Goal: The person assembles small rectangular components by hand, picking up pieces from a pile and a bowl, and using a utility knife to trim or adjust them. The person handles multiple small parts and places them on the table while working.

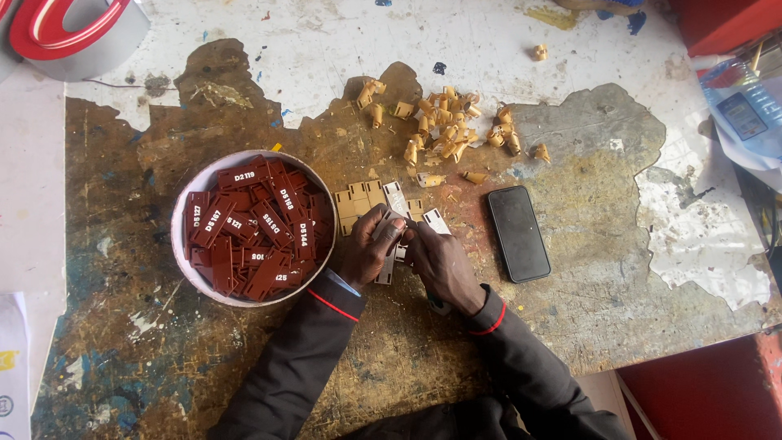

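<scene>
My left hand [368, 248] and my right hand [440, 262] meet at the middle of a worn table [570, 318]. Both pinch a small flat grey tag [394, 224] between their fingers. More tags covered in tan paper [358, 200] lie flat just beyond my fingers, and a pale one [435, 220] rests by my right hand. To the left of my left hand stands a round white bowl [181, 244] filled with several dark red tags [252, 228] bearing white lettering.
A heap of curled tan paper peelings [444, 126] lies further back. A black phone [518, 233] rests face up to the right of my hands. A red and grey curved object [73, 33] sits at the far left corner, a plastic bottle [745, 110] at the right edge.
</scene>
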